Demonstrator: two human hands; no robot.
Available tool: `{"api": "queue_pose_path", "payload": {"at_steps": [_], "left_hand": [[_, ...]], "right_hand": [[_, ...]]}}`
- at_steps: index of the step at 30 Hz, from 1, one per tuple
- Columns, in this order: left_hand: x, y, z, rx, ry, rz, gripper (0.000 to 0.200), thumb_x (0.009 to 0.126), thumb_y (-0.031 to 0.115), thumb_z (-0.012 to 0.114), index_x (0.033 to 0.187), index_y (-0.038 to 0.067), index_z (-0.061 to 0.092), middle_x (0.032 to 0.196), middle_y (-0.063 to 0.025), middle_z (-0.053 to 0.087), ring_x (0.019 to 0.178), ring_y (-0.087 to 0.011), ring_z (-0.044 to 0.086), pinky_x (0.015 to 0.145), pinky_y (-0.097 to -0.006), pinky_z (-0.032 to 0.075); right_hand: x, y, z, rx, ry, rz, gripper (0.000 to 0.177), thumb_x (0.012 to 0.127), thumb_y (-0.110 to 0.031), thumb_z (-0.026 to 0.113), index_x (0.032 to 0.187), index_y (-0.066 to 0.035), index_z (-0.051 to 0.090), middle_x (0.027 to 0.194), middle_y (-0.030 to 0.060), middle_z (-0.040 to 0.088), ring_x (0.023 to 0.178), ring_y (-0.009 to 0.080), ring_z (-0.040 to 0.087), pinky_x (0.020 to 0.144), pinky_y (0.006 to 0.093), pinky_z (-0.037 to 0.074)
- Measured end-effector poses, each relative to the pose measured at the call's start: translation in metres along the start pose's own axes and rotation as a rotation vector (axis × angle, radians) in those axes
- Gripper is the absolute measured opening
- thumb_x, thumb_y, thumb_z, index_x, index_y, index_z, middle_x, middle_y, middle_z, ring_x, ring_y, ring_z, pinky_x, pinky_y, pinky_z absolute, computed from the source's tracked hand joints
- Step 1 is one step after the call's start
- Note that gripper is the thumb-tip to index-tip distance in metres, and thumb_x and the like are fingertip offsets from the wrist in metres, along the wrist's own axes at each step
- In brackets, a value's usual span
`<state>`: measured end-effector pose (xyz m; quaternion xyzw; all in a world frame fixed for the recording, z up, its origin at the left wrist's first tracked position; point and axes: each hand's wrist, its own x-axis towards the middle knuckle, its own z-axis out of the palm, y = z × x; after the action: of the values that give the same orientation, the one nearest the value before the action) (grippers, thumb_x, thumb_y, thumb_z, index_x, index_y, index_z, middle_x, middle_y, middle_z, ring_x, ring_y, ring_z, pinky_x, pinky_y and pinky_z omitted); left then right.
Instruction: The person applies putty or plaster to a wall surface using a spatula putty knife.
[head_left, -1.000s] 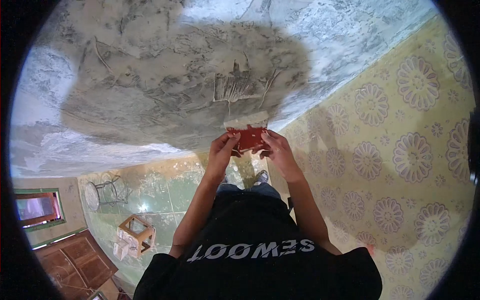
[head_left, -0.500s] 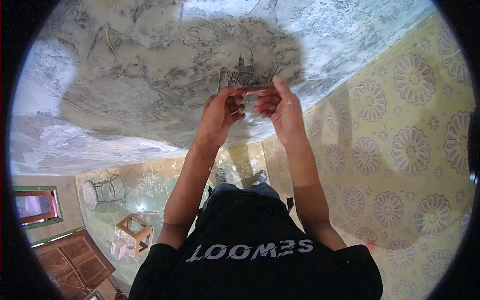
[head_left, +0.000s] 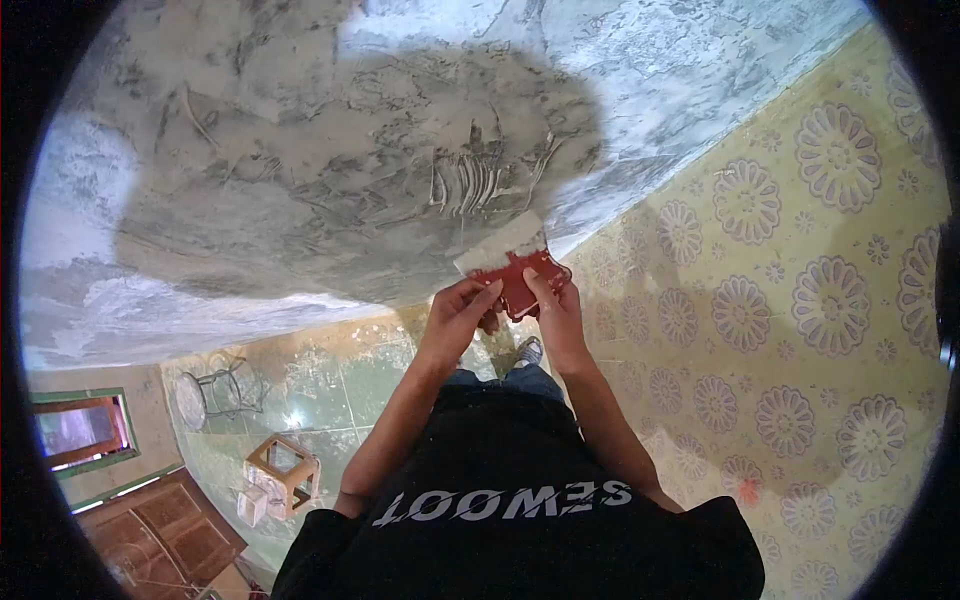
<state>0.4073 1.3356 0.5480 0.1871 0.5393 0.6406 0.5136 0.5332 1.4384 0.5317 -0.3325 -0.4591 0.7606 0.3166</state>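
A red putty scraper (head_left: pixel 516 293), its wide edge smeared with pale grey putty, is held in front of the wall, tilted with its broad face visible. My left hand (head_left: pixel 456 322) pinches its left side, thumb lying on the face. My right hand (head_left: pixel 562 322) grips the right side, thumb also pressed on the red face. Most of the fingers behind the scraper are hidden. Just beyond it, the grey-plastered wall (head_left: pixel 330 190) carries a patch of ridged putty (head_left: pixel 468 185). The scraper appears apart from that patch.
A yellow wall (head_left: pixel 790 260) with flower patterns meets the plastered wall at a corner on the right. On the green tiled floor (head_left: pixel 340 390) at left stand a wooden stool (head_left: pixel 285 470) and a round-seated stool (head_left: pixel 192 400). A brown door (head_left: pixel 160 530) is at lower left.
Both hands have come down and back from the wall patch. The scraper has turned from nearly edge-on to showing its red face. The ridged putty now shows more fully.
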Motion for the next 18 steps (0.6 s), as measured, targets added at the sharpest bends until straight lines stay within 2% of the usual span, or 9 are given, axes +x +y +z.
{"api": "queue_pose_path", "payload": {"at_steps": [2,3,4,6,7,10,14,16,18], "left_hand": [[-0.003,-0.002,-0.017,0.101,-0.015,-0.048,0.023,0.099,0.025,0.062,0.102,0.003,0.066,0.082,-0.0026,0.065,0.07,-0.0106,0.06,0.064,-0.0273,0.049],[-0.005,-0.005,-0.032,0.118,0.05,0.001,0.025,0.1,0.026,0.062,0.106,0.002,0.066,0.082,-0.0025,0.064,0.071,-0.0108,0.06,0.065,-0.0275,0.049],[-0.007,-0.005,-0.05,0.137,0.112,0.052,0.027,0.1,0.027,0.062,0.109,0.002,0.066,0.081,-0.0024,0.064,0.072,-0.0111,0.061,0.065,-0.0277,0.05],[-0.015,0.002,-0.093,0.216,0.285,0.204,0.032,0.1,0.029,0.061,0.115,0.001,0.065,0.08,-0.0019,0.061,0.069,-0.011,0.058,0.064,-0.0267,0.049],[-0.022,0.009,-0.119,0.299,0.41,0.266,0.028,0.101,0.025,0.06,0.113,0.001,0.065,0.079,-0.0016,0.061,0.07,-0.01,0.058,0.065,-0.0267,0.049],[-0.053,0.033,-0.186,0.348,0.69,0.615,0.023,0.102,0.023,0.057,0.106,0.001,0.064,0.076,-0.0013,0.06,0.069,-0.009,0.054,0.065,-0.0269,0.047],[-0.091,0.077,-0.245,0.462,1.036,0.982,0.027,0.099,0.025,0.06,0.104,-0.001,0.065,0.085,-0.0052,0.06,0.077,-0.0129,0.056,0.066,-0.0287,0.047],[-0.099,0.105,-0.264,0.585,1.442,0.965,0.033,0.103,0.029,0.056,0.096,-0.002,0.065,0.084,-0.0077,0.062,0.076,-0.0162,0.058,0.067,-0.0295,0.05],[-0.099,0.123,-0.283,0.721,1.563,1.16,0.036,0.102,0.031,0.057,0.098,-0.004,0.066,0.089,-0.0113,0.064,0.08,-0.0212,0.062,0.071,-0.0323,0.053]], "right_hand": [[0.008,0.006,0.004,0.055,0.13,0.033,0.023,0.099,-0.024,0.064,0.103,-0.001,0.066,0.089,0.0033,0.07,0.077,0.0107,0.065,0.062,0.0265,0.052],[0.017,0.017,-0.005,0.008,0.071,-0.013,0.027,0.101,-0.022,0.06,0.116,0.0,0.058,0.097,0.0064,0.069,0.082,0.0115,0.066,0.066,0.0274,0.053],[0.02,0.018,-0.002,0.018,0.077,-0.017,0.027,0.101,-0.022,0.06,0.116,0.0,0.058,0.097,0.0064,0.069,0.082,0.0115,0.066,0.066,0.0274,0.053],[0.026,0.02,0.003,0.077,0.196,-0.148,0.039,0.103,-0.018,0.055,0.133,0.001,0.04,0.108,0.0106,0.065,0.089,0.0136,0.065,0.071,0.029,0.054],[0.029,0.022,-0.005,-0.047,0.113,-0.224,0.047,0.104,-0.014,0.049,0.141,0.001,0.024,0.118,0.0144,0.058,0.094,0.0181,0.065,0.076,0.0296,0.055],[0.033,0.026,-0.001,-0.2,0.167,-0.316,0.046,0.105,-0.011,0.047,0.144,0.001,0.026,0.124,0.015,0.055,0.1,0.0198,0.063,0.084,0.0297,0.053],[0.026,0.018,0.031,-0.321,0.256,-0.428,0.049,0.106,-0.01,0.043,0.15,0.001,0.025,0.135,0.018,0.049,0.107,0.0198,0.06,0.089,0.0293,0.051],[0.031,0.014,0.044,-0.52,0.397,-0.661,0.051,0.104,-0.005,0.042,0.153,0.0,0.028,0.14,0.0197,0.046,0.115,0.0201,0.056,0.092,0.0308,0.049],[0.036,0.004,0.056,-0.587,0.402,-0.639,0.054,0.101,0.0,0.043,0.154,-0.001,0.03,0.143,0.0204,0.045,0.119,0.0232,0.055,0.093,0.0317,0.049]]}}
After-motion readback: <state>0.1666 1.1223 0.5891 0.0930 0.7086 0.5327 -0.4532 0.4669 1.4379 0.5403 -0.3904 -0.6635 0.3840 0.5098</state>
